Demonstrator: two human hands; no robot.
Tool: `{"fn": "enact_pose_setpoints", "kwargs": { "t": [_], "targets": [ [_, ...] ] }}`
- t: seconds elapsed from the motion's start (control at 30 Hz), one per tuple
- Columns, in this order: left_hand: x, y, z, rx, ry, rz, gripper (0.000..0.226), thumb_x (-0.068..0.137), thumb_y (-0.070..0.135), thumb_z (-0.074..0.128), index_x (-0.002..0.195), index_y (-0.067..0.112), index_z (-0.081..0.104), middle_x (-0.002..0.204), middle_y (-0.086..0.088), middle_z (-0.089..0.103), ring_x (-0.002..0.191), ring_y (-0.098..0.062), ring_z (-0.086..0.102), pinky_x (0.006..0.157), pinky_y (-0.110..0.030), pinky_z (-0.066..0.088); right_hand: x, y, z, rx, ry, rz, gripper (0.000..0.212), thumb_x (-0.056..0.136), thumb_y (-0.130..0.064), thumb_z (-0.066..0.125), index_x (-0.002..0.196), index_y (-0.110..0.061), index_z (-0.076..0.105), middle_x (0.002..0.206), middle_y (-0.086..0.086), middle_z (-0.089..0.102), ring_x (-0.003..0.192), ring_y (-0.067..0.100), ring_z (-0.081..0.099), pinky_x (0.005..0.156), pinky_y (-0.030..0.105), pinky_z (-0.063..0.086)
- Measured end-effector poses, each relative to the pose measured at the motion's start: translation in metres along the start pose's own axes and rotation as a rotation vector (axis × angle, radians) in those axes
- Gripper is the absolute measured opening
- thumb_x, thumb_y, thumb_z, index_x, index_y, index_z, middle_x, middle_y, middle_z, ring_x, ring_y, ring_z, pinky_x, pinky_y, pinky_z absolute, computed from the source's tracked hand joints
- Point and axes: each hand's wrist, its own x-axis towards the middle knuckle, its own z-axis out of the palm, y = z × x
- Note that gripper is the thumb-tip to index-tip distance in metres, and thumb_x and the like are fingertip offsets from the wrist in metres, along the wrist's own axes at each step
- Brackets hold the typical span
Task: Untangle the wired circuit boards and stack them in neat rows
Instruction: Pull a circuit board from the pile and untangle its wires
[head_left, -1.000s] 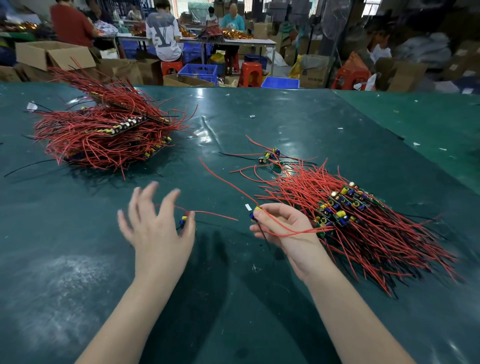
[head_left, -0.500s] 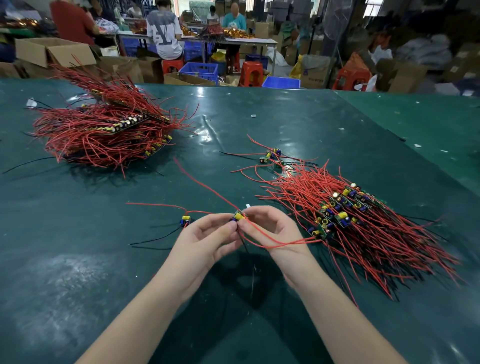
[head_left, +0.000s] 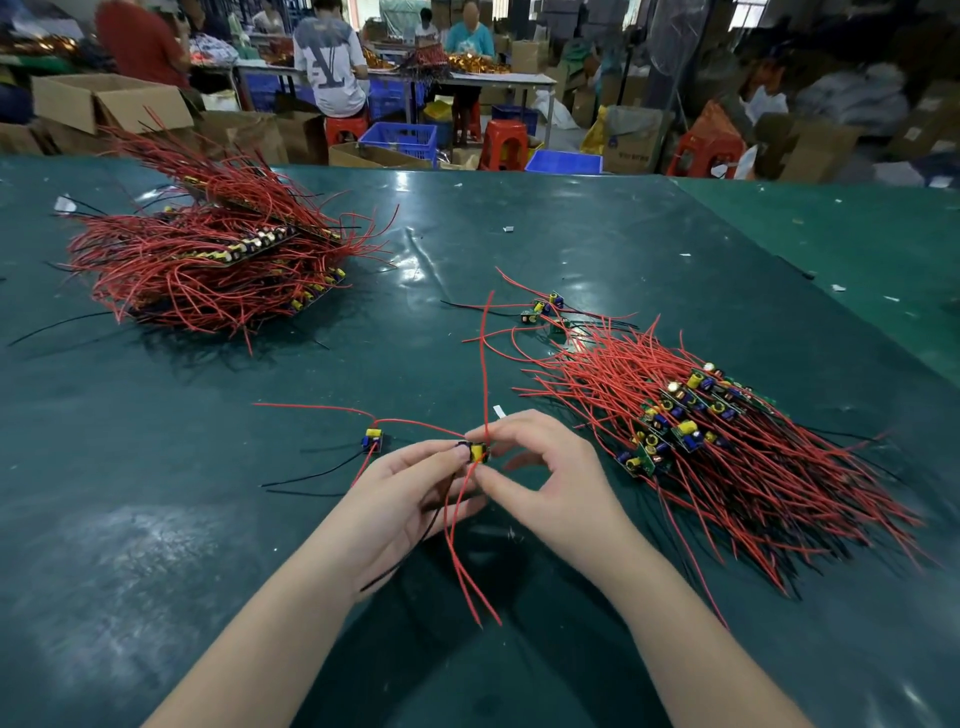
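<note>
My left hand (head_left: 410, 493) and right hand (head_left: 540, 478) both have a pinching grip on one small circuit board (head_left: 475, 451) held above the bench (head_left: 156, 467) | its red wires (head_left: 462, 545) trail toward me | single board (head_left: 373, 439) lies just left | neat stack (head_left: 680, 415) right | tangled pile (head_left: 218, 265) far left.

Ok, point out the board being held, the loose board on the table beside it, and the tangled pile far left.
held board (head_left: 477, 451), head view, yellow part.
loose board (head_left: 373, 439), head view, its top.
tangled pile (head_left: 208, 270), head view, red wires.
</note>
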Motion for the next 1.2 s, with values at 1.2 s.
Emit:
{"fn": "enact_pose_setpoints", "kwargs": {
  "t": [1.2],
  "targets": [
    [-0.007,0.001,0.007,0.034,0.038,0.146,0.015,0.074,0.024,0.066,0.081,0.02,0.079,0.082,0.003,0.072,0.056,-0.002,0.058,0.055,-0.014,0.05,0.008,-0.012,0.004,1.303,0.063,0.792,0.013,0.071,-0.017,0.07,0.082,-0.013,0.077,0.089,0.004,0.075,0.079,0.011,0.072,0.064,0.019,0.056]
  ]
}}
